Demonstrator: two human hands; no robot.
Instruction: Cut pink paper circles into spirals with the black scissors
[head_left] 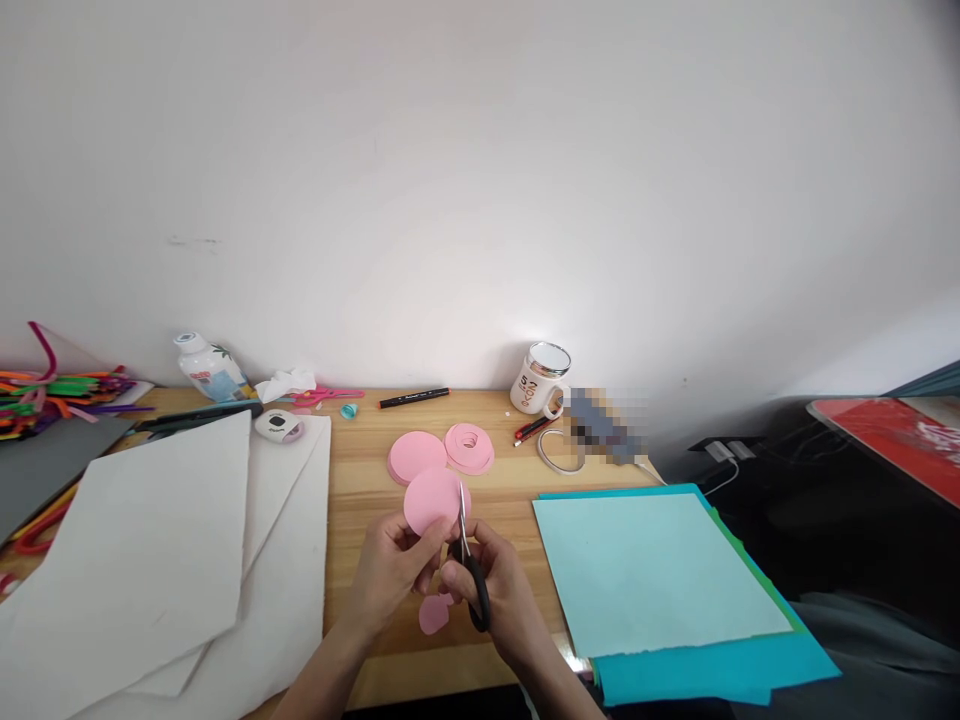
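Observation:
My left hand (394, 565) pinches the lower edge of a pink paper circle (431, 498). My right hand (495, 580) is closed round the black handles of a pair of scissors (478, 592), whose blades point up and lie over the circle's right part. Behind the held circle, another pink circle (415, 456) rests on the wooden table, beside a pink paper piece with a spiral cut (469, 447). Below my hands lies a small pink scrap (433, 614).
White sheets (172, 540) cover the left side; teal and light blue paper (660, 570) lies at the right. Along the wall stand a bottle (212, 370) and a mug (538, 380), with a black marker (414, 398) between them. Colourful pipe cleaners (67, 390) are at the far left.

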